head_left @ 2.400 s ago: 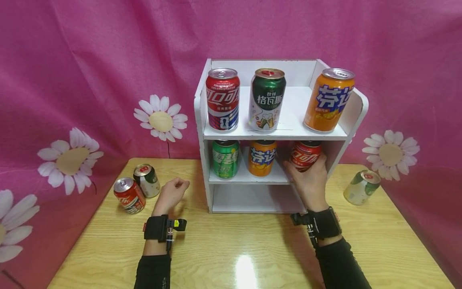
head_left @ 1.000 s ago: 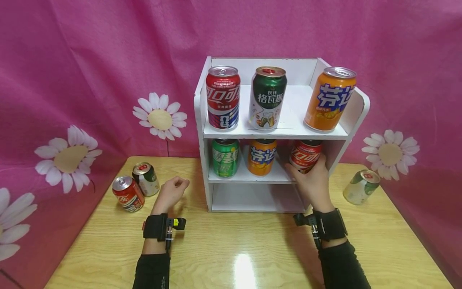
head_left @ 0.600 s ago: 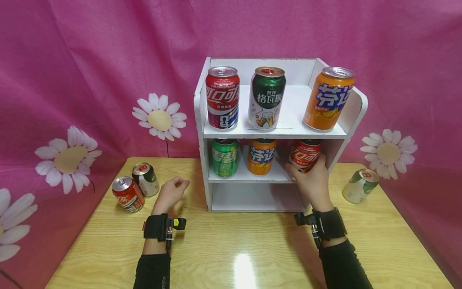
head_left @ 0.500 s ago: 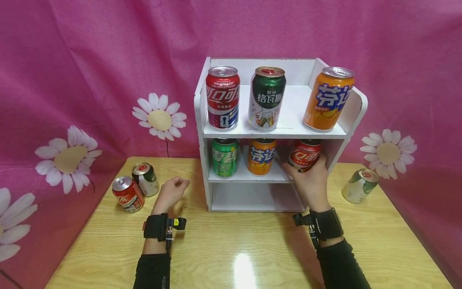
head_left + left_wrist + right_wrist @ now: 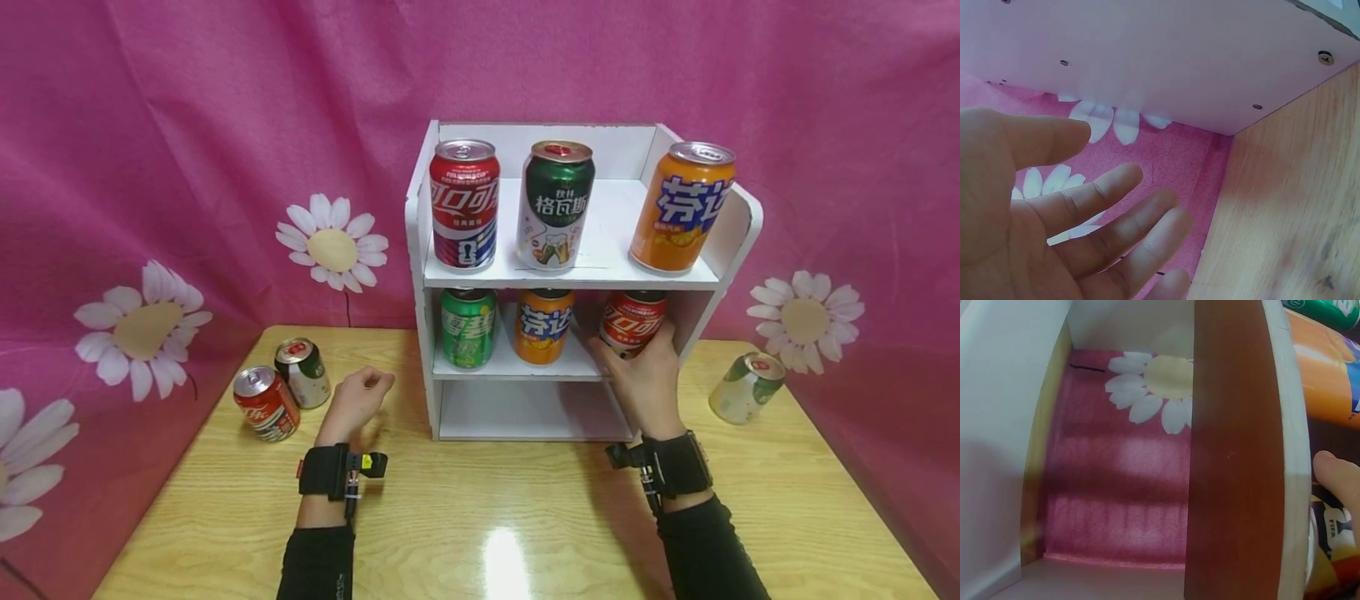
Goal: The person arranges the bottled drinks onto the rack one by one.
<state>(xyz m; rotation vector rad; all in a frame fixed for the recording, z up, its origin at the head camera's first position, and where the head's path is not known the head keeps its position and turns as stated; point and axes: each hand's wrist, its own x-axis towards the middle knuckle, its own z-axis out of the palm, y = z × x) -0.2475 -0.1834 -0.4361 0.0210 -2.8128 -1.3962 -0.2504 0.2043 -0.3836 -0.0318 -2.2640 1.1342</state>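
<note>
My right hand (image 5: 647, 375) grips a red Coca-Cola can (image 5: 633, 321) at the right end of the middle shelf, thumb on its left side. In the right wrist view only the thumb (image 5: 1338, 481) and part of the can (image 5: 1335, 534) show. To its left on that shelf stand an orange Fanta can (image 5: 543, 327) and a green Sprite can (image 5: 468, 329). My left hand (image 5: 356, 402) holds nothing, left of the white shelf unit (image 5: 487, 283). Its fingers (image 5: 1129, 219) are loosely bent in the left wrist view, near the unit's side panel.
On the top shelf stand a red cola can (image 5: 464, 204), a green-and-white kvass can (image 5: 556, 207) and an orange Fanta can (image 5: 684, 207). A red can (image 5: 267, 404) and a dark-topped can (image 5: 303, 372) stand left on the table (image 5: 450, 517); a pale can (image 5: 747, 388) stands right.
My right hand keeps its grip on the Coca-Cola can, with small wrist shifts. The can's label faces forward a little more squarely than in the oldest frame. My left hand has stayed put.
</note>
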